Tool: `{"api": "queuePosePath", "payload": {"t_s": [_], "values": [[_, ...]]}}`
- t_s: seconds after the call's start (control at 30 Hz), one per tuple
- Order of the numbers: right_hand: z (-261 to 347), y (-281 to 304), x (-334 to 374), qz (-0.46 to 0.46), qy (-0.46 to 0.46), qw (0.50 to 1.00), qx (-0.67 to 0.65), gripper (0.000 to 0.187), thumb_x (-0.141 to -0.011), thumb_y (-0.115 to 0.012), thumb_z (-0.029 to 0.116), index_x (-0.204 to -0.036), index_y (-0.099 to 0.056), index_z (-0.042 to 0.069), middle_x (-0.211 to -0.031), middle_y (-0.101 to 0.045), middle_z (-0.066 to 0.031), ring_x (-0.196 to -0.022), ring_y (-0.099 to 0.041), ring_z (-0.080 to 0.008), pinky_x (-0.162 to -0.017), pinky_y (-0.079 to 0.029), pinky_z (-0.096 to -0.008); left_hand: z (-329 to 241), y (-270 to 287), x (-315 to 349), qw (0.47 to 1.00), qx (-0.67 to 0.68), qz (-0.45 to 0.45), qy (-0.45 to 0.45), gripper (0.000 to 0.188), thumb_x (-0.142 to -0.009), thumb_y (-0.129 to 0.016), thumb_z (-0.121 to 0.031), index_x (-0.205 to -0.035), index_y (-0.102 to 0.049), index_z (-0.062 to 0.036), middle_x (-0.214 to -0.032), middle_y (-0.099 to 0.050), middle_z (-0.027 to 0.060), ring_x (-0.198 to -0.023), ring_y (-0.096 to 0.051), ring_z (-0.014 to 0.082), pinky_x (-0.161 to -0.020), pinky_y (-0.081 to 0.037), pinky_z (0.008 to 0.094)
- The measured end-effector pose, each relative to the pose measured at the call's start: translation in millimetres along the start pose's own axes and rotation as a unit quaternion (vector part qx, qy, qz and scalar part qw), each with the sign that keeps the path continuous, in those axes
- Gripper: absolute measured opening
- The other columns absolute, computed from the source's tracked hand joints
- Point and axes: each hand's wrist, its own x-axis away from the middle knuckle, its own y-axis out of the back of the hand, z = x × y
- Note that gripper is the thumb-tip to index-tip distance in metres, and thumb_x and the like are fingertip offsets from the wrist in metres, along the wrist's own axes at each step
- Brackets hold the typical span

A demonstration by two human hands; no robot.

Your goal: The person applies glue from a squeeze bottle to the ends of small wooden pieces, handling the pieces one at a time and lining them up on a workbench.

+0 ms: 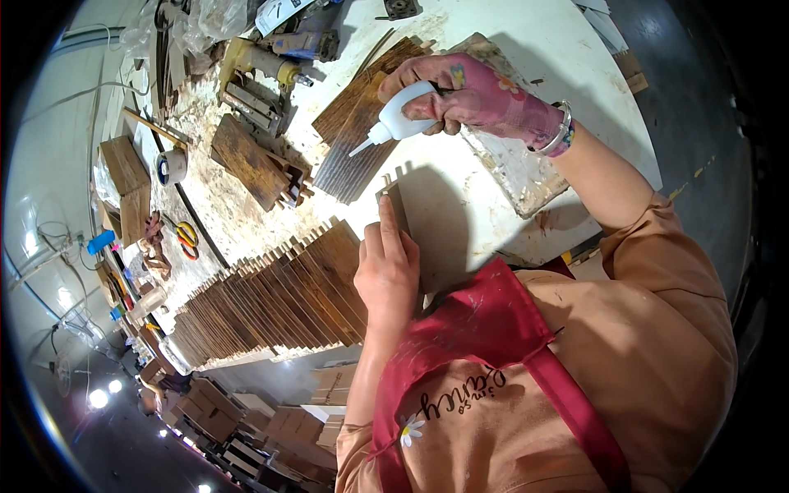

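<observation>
wrapping its fingers round the white squeeze bottle (408,110), the gloved right hand (485,94) has it clamped. the left hand (388,267) rests its index finger on the pegged wood piece (400,207), near the nozzle (360,149); can't tell if the thumb's gripping. imo steady wood and tiny squeezes beat drips. bottle shows no label; dark script lettering (472,396) decorates the tan shirt (633,345).

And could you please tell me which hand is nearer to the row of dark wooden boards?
Left. The left hand is just beside the right end of the row of dark wooden boards; the right hand is farther off, toward the picture's upper right.
</observation>
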Motion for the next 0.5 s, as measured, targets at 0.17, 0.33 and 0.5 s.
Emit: {"api": "queuePosePath", "payload": {"t_s": [0.17,0.33,0.5], "values": [[12.5,-8.0,0.6,-0.027,0.028,0.998,0.053,0.031,-0.087,-0.069,0.019,-0.115,-0.064,0.009,-0.074,-0.058,0.0031,-0.056,-0.043,0.0000,-0.048,-0.035,-0.0182,4.6,-10.2,7.8,0.992,0.107,-0.057,0.042,0.079,-0.082,-0.066,-0.006,-0.146,-0.021,0.0001,-0.091,-0.058,0.0129,-0.070,-0.060,0.0255,-0.057,-0.051,0.0356],[13.6,-7.0,2.3,-0.020,0.000,1.000,0.005,0.032,-0.085,-0.068,0.014,-0.116,-0.064,0.010,-0.088,-0.063,0.0014,-0.064,-0.048,0.0001,-0.049,-0.037,-0.0167,4.1,-5.7,4.7,0.949,0.285,-0.039,0.131,0.083,-0.088,-0.068,-0.018,-0.148,-0.011,-0.0062,-0.108,-0.052,0.0139,-0.081,-0.055,0.0183,-0.062,-0.047,0.0306],[7.0,-4.3,0.3,-0.017,0.011,1.000,0.009,0.033,-0.084,-0.070,0.015,-0.116,-0.064,0.011,-0.091,-0.066,0.0014,-0.064,-0.050,-0.0001,-0.049,-0.038,-0.0159,13.6,-15.2,-18.6,0.839,0.500,-0.033,0.210,0.061,-0.097,-0.056,-0.014,-0.146,-0.021,-0.0063,-0.107,-0.052,0.0064,-0.086,-0.046,0.0108,-0.077,-0.041,0.0246]]}}
